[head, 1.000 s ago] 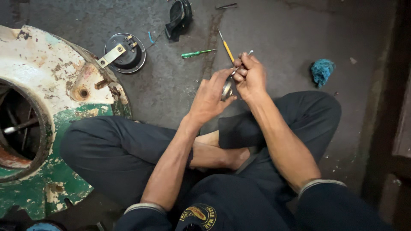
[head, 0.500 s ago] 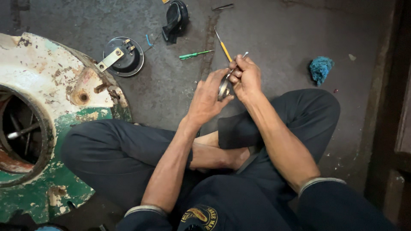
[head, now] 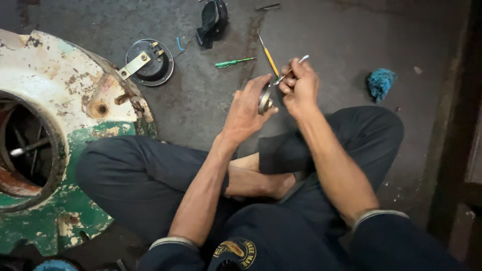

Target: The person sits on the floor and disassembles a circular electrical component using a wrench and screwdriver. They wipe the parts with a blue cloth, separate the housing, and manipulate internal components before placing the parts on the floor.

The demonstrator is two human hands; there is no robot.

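The fingers (head: pixel 261 88) of the left hand (head: pixel 247 111) are wrapped around a small round metal part (head: pixel 264 98), held on edge just above the person's crossed legs, with the thumb pressed under its rim. The right hand (head: pixel 300 86) is closed tight on a thin metal tool (head: pixel 290 69), its fingers bunched together around the shaft, and the tool's tip meets the round part at its upper edge. The two hands are just beside each other, nearly touching. On the dark concrete floor (head: pixel 331 35) beyond them lie a yellow-handled screwdriver (head: pixel 267 54) and a green-handled screwdriver (head: pixel 232 62), near each other. Further left sits a round black disc-shaped unit (head: pixel 149 62) with a metal bracket across it, and above it a black casing (head: pixel 212 19). A blue rag (head: pixel 380 83) lies well apart to the right. At the left edge stands a large rusted white-and-green round housing (head: pixel 55 100) with a wide opening.
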